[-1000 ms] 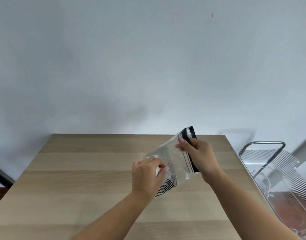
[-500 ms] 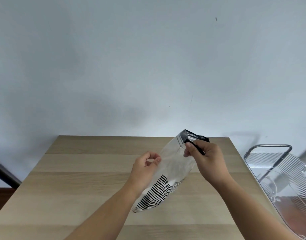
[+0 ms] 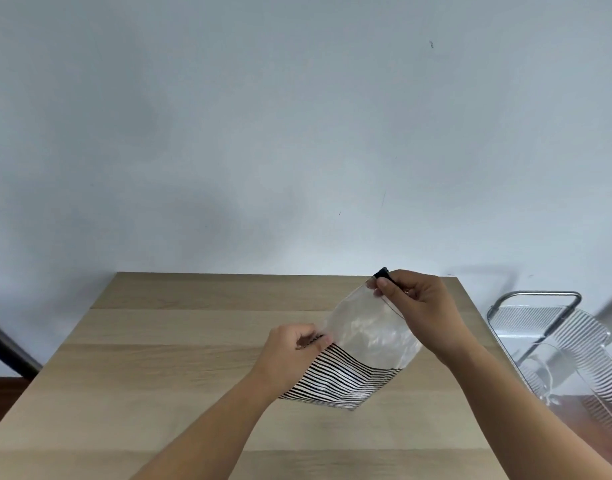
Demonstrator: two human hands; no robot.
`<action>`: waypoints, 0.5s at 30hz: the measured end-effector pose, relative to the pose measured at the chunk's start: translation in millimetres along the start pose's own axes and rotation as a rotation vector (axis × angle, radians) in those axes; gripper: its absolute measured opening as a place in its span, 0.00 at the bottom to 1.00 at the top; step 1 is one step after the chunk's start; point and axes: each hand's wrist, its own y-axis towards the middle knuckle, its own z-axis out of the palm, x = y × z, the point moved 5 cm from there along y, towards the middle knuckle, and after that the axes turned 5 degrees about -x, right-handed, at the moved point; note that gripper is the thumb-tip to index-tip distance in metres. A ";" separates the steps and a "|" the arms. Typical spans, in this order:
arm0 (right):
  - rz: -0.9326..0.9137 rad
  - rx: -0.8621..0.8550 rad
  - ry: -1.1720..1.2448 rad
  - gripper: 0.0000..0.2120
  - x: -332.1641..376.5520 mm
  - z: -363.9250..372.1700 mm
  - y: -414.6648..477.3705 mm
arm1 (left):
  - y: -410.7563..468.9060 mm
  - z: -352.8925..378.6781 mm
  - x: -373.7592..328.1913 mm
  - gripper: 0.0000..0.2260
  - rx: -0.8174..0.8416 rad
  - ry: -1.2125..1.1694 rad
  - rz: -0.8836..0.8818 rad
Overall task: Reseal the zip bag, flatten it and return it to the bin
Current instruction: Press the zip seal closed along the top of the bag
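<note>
Right now my left hand [image 3: 290,344] and right hand [image 3: 413,301] pinch opposite edges of the limp, slippery bag [image 3: 363,344] at frame centre-right above the table [image 3: 180,358]; best gripped at the zip.

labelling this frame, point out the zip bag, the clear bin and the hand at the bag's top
zip bag [image 3: 370,336], head view, clear middle panel
clear bin [image 3: 588,344], head view, ribbed side wall
right hand [image 3: 415,299], head view, back of hand

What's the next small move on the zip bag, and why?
Probably run the right hand along the top edge to press the zip shut. The zip bag hangs above the table, the right hand pinching its black top corner, the left hand pinching the side; it isn't flattened yet.
</note>
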 end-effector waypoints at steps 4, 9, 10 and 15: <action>-0.096 0.101 -0.203 0.09 2.5 -3.1 3.0 | -0.4 3.2 1.2 0.09 0.186 -0.003 -0.045; -0.101 0.190 -0.206 0.25 11.2 0.9 11.9 | 1.0 1.4 -8.9 0.08 0.216 -0.029 -0.028; -0.113 0.182 -0.227 0.25 13.0 2.6 12.7 | 2.8 0.6 -14.0 0.07 0.181 -0.052 -0.003; -0.066 0.222 -0.279 0.19 8.7 11.2 15.2 | 7.5 3.3 -23.9 0.06 0.155 -0.073 0.026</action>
